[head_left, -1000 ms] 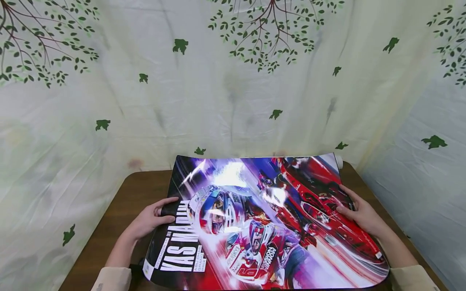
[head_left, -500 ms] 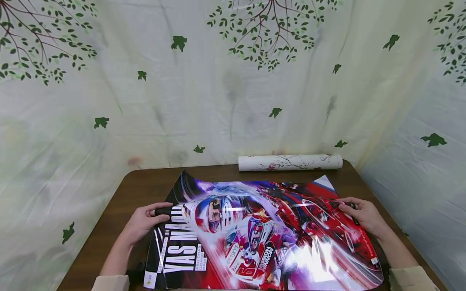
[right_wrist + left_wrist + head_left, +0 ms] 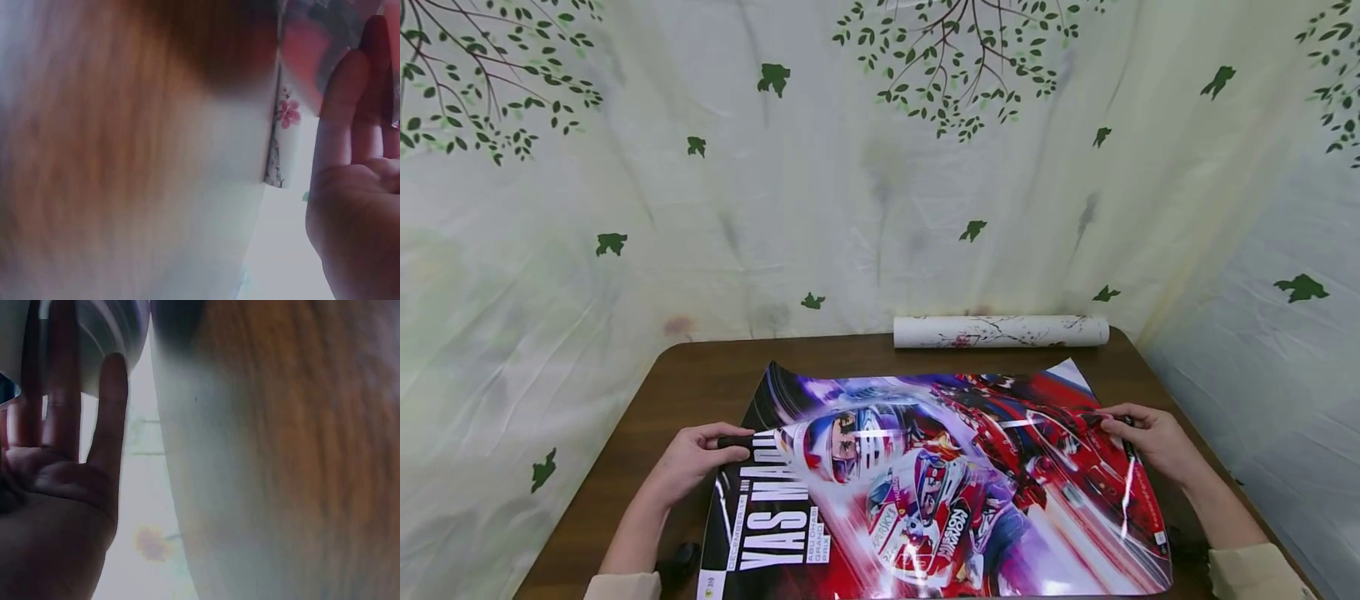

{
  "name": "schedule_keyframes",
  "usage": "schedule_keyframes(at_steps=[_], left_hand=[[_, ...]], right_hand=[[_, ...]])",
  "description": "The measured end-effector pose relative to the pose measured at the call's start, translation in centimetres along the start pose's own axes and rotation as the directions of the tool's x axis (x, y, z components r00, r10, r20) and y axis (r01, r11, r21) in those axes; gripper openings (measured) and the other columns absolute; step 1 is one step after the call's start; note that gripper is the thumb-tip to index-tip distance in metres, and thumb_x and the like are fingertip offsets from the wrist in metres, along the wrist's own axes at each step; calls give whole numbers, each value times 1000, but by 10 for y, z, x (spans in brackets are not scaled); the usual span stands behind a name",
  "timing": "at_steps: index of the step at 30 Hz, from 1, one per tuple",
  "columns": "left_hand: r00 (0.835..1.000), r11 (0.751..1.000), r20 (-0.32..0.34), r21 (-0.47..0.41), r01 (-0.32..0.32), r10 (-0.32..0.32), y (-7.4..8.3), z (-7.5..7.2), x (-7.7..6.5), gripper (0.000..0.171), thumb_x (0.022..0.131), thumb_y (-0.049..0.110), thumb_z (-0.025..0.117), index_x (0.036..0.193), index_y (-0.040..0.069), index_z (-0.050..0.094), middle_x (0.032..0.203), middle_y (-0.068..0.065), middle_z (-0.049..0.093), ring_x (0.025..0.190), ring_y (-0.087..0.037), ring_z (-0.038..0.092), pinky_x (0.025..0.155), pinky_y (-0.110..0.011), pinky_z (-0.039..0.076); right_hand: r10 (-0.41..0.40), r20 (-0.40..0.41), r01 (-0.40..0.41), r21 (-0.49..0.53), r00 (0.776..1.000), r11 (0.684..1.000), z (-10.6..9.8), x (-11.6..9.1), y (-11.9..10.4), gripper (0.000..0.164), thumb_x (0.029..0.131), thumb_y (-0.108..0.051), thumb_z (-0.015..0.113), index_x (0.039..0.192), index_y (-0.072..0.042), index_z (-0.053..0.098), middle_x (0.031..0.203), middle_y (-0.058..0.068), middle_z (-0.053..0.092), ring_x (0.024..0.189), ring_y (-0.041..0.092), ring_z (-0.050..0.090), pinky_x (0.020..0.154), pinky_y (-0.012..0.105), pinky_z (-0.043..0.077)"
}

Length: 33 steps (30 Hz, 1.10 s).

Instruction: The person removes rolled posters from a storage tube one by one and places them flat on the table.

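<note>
A large glossy poster [image 3: 925, 500] with racing helmets, a red race car and white "YAS MARINA"-like lettering spreads above the brown table. Its middle is bowed and the far corners curl up. My left hand [image 3: 685, 458] pinches the left edge, thumb above and the other fingers underneath. At the opposite edge, my right hand [image 3: 1161, 446] holds the poster the same way. From below, the left wrist view shows fingers [image 3: 112, 394] extended beneath the sheet. In the right wrist view, fingers [image 3: 337, 106] likewise reach under the reddish part of the poster.
A rolled white sheet with a blossom-branch print [image 3: 1000, 332] lies along the back right of the table [image 3: 700, 375]. Pale cloth walls [image 3: 880, 208] with leaf patterns stand behind and to both sides. A small dark object [image 3: 681, 560] sits by the left wrist.
The poster's far edge has dropped toward me, uncovering the rolled sheet behind it. Both hands still hold the side edges; the left has shifted slightly down and left, and the sheet bows more.
</note>
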<state>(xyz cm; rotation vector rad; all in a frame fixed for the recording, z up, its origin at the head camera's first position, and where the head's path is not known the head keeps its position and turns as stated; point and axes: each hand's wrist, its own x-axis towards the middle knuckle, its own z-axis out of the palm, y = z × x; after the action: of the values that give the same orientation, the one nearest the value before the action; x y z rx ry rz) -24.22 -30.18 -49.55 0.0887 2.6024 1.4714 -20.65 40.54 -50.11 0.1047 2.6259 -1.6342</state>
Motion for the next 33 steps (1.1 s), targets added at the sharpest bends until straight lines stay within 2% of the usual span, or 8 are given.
schedule_keyframes(at_steps=[5, 9, 14, 17, 21, 26, 29, 33], left_hand=[[984, 999, 174, -14, -29, 31, -1, 0, 1, 58, 93, 26, 83, 142, 3, 64, 91, -7, 80, 85, -18, 75, 79, -25, 58], [962, 998, 268, 16, -58, 52, -3, -2, 3, 68, 93, 25, 83, 150, 3, 54, 79, -2, 75, 75, -15, 73, 71, -24, 56], [962, 987, 274, 144, -64, 22, -4, -3, 7, 77, 88, 31, 88, 152, 7, 52, 61, 5, 53, 55, -8, 48, 52, -24, 37], [961, 978, 277, 199, -58, 1, -3, -3, 8, 82, 85, 35, 90, 153, 9, 51, 61, 4, 56, 56, -9, 48, 53, -25, 35], [954, 976, 298, 214, -49, -18, -2, -3, 7, 86, 85, 34, 90, 155, 8, 47, 63, -1, 65, 54, -15, 61, 56, -28, 47], [952, 963, 306, 263, -55, -29, -2, -4, 7, 86, 85, 35, 90, 155, 10, 47, 57, -3, 64, 46, -20, 63, 67, -32, 57], [952, 952, 303, 300, -64, -32, -2, -5, 7, 85, 85, 38, 89, 155, 11, 49, 57, -2, 64, 47, -20, 64, 74, -30, 56], [952, 948, 304, 308, -76, -23, -4, -5, 7, 81, 87, 38, 88, 153, 11, 51, 56, 0, 62, 46, -19, 62, 73, -30, 56]], right_hand=[[54, 81, -45, -107, 995, 993, -2, 6, 2, 48, 104, -37, 68, 139, -4, 68, 120, 16, 70, 90, 15, 66, 72, 31, 60], [114, 141, -99, -108, 983, 989, -2, 13, 5, 58, 104, -42, 68, 150, -7, 58, 131, 26, 65, 92, 21, 70, 75, 34, 63], [80, 210, -63, -86, 974, 994, -1, 20, 7, 63, 106, -37, 66, 158, -6, 48, 141, 34, 56, 94, 23, 72, 76, 37, 64], [43, 252, -20, -93, 967, 995, 0, 23, 8, 66, 107, -31, 65, 162, -5, 41, 144, 37, 54, 97, 25, 73, 76, 37, 64], [28, 294, 6, -115, 955, 993, 2, 25, 8, 71, 106, -29, 66, 165, -5, 33, 137, 35, 60, 100, 27, 74, 77, 36, 64], [25, 308, 26, -162, 951, 987, 4, 26, 4, 77, 105, -29, 67, 166, -5, 27, 130, 31, 68, 101, 28, 75, 79, 36, 64], [18, 288, 58, -253, 958, 966, 6, 24, 1, 80, 104, -34, 69, 166, -6, 27, 131, 33, 66, 106, 33, 74, 82, 42, 64], [-6, 243, 110, -418, 970, 902, 8, 20, -2, 83, 102, -45, 70, 165, -9, 31, 139, 36, 61, 117, 42, 69, 89, 57, 61]])
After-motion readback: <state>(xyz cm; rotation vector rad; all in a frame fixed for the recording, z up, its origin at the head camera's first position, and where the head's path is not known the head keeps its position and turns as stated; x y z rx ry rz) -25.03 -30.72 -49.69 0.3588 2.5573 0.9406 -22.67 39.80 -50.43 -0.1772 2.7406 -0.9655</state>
